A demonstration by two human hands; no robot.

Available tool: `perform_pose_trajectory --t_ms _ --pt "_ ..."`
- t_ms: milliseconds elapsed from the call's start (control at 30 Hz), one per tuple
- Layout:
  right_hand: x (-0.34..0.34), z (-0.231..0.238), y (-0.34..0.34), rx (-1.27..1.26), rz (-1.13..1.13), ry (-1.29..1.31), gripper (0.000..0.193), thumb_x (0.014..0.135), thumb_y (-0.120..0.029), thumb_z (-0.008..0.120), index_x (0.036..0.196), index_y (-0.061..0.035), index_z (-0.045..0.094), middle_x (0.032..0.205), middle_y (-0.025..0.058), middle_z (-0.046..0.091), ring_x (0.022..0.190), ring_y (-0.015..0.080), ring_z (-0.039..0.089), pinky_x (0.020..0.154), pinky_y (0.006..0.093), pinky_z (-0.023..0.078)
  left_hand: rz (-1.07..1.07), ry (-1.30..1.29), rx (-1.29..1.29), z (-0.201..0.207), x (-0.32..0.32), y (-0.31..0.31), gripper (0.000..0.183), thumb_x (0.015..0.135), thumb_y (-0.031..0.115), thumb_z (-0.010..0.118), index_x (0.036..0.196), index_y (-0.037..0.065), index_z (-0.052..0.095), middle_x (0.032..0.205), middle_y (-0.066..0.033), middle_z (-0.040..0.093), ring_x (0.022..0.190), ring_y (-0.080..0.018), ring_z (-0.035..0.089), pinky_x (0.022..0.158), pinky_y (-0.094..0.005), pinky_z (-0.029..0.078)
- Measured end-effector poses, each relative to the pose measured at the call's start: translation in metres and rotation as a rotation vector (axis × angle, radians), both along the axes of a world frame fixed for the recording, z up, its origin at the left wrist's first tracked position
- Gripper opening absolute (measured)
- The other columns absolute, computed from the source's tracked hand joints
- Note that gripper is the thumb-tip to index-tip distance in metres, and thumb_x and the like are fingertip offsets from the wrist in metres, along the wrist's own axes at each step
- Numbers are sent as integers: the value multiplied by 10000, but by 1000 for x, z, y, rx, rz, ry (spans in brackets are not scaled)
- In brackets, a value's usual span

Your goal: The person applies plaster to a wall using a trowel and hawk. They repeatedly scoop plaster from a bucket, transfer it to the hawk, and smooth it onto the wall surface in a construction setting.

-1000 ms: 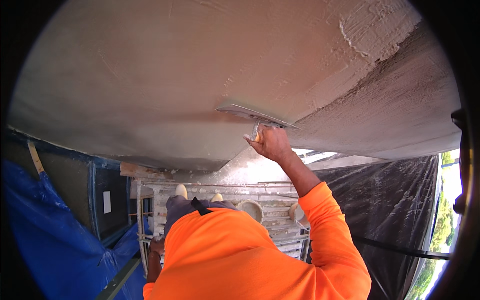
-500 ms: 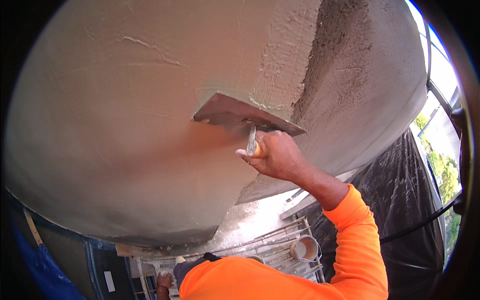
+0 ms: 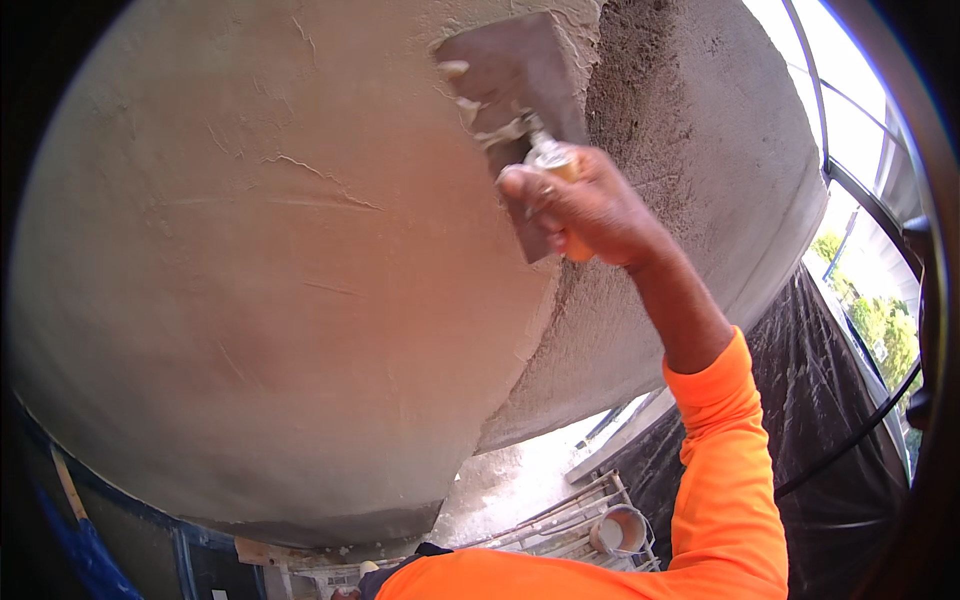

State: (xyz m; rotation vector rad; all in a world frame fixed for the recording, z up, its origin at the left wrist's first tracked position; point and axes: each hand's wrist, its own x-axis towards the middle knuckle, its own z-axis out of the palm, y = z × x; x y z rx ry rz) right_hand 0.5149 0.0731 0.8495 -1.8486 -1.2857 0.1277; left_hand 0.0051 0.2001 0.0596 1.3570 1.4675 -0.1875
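My right hand (image 3: 590, 205) is closed round the handle of a plastering trowel (image 3: 535, 70). Its flat rectangular blade is tilted against the upper part of a large curved wall (image 3: 300, 340), with pale wet plaster clumped along the blade's left side. Smooth plaster covers the wall to the left. Right of the blade lies a rough, darker grey strip (image 3: 635, 90). Only a sliver of skin, apparently my left hand (image 3: 346, 594), shows at the lower edge; its fingers are cut off.
Below right, a bucket (image 3: 620, 530) with a pale inside stands on slatted scaffold planks (image 3: 545, 525). Black plastic sheeting (image 3: 810, 400) hangs at the right, a dark cable (image 3: 845, 455) crossing it. Blue sheeting (image 3: 85, 555) lies at the lower left.
My right hand and the trowel have moved up the wall, and the blade has turned from nearly level to steep. The view has shifted upward, leaving the lower-left hand almost out of the picture.
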Motion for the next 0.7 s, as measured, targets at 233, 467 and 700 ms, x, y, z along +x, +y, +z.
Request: perform_pose_trajectory --t_ms 233,467,700 --pt "26 61 -10 367 -266 -160 332 948 -413 732 836 -128 605 583 -58 543 465 31 524 435 220 455 28 -63 34 7 -13 5 429 886 272 740 1219 37 608 995 -110 718 844 -260 699 713 -407 571" --pt "25 -51 -67 150 137 -243 365 935 -417 729 935 -57 672 687 -1 641 571 89 617 511 240 490 14 -54 -113 -1 -23 -8 298 956 259 672 1167 104 530 839 -69 642 682 -193 618 527 -376 503" --pt "-35 -412 -24 -919 205 -300 582 901 -592 643 879 -12 670 803 234 696 780 428 686 714 526 546 251 -102 -105 58 -37 -58 320 923 247 728 1155 110 556 778 -9 608 614 -134 566 495 -336 458"
